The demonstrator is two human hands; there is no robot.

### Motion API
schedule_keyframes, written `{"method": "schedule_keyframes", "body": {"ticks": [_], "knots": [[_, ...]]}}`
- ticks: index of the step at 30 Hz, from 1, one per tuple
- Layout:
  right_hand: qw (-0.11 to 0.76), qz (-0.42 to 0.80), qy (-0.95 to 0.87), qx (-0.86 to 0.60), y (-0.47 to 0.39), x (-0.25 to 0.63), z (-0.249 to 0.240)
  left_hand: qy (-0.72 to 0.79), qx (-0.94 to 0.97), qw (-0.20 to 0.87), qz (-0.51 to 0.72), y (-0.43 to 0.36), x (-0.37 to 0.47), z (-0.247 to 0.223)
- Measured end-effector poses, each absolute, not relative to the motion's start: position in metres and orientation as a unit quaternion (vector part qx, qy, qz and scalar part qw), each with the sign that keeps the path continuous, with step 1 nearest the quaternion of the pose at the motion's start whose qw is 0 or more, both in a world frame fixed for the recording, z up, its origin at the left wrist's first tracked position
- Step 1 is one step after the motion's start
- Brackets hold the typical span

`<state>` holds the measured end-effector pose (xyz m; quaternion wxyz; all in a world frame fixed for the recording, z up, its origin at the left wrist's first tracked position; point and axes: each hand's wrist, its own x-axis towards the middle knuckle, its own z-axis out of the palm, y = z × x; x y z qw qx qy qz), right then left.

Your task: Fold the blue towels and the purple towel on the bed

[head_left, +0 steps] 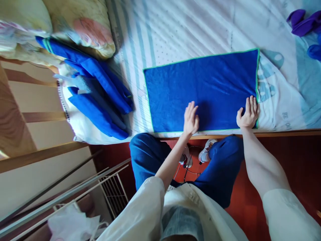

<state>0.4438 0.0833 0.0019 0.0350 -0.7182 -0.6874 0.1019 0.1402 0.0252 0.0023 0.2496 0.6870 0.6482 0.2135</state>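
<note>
blue towel (200, 90): one, spread flat on the bed, near its front edge; rectangular, soft plush nap, thin green piping round the border. Lies smooth, no visible wrinkles.
pillows (82, 23): two at far left, puffy, pale yellow floral print with a pink patch on the nearer one.
folded stack (97, 97): left of the flat towel, same blue cloth, green trim showing at one end; several pieces piled loosely, exact count unclear. A grey-blue piece sits among them. The stack rests on a white cushion-like piece at the bed corner.
bed sheet (188, 30): white cotton-looking, grey-blue stripes and small dots, pale blue print at right.
left hand (190, 118): open, fingers together and extended, palm down on the towel near its front edge, roughly mid-width. Gripping nothing.
right hand (248, 113): open, palm down, fingers flat on the towel's front right corner, fingertips just beside the green edge. Gripping nothing.
sleeves: two, white, loose, pushed up past the forearms.
purple cloth (303, 23): one crumpled piece at the far right top, well apart from the towel; another blue bit just below it at the frame edge.
bed frame (288, 133): wood rail along the front edge.
floor (288, 160): glossy red-brown.
wire rack (112, 190): one, white metal, bottom left.
</note>
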Motion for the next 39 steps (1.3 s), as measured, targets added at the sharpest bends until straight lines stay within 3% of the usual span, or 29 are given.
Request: {"method": "schedule_keyframes", "body": {"ticks": [5,12,15,19,22,25,27,30,39], "knots": [[0.017,0.115,-0.696,-0.709,0.084,0.446,0.002,0.577,0.758,0.253,0.169,0.046,0.142,-0.010],[0.052,0.103,-0.691,-0.713,0.084,0.444,0.002,0.807,0.570,0.149,0.035,0.014,-0.015,0.015],[0.062,0.103,-0.686,-0.717,0.084,0.442,0.003,0.849,0.509,0.139,0.013,0.009,-0.044,0.026],[0.055,0.101,-0.688,-0.717,0.085,0.442,0.004,0.817,0.561,0.100,0.090,0.027,0.001,0.022],[0.059,0.106,-0.688,-0.715,0.085,0.443,0.004,0.673,0.712,0.141,0.140,0.059,0.075,0.003],[0.110,0.113,-0.682,-0.714,0.085,0.444,0.001,0.542,0.807,0.182,0.147,0.097,0.127,-0.018],[0.155,0.115,-0.678,-0.710,0.085,0.445,-0.002,0.545,0.808,0.178,0.132,0.121,0.129,-0.027],[0.193,0.119,-0.675,-0.702,0.084,0.446,-0.007,0.610,0.768,0.160,0.112,0.145,0.090,-0.028],[0.192,0.092,-0.686,-0.696,0.081,0.449,-0.017,0.807,0.560,0.134,0.131,0.197,-0.053,-0.015]]}}
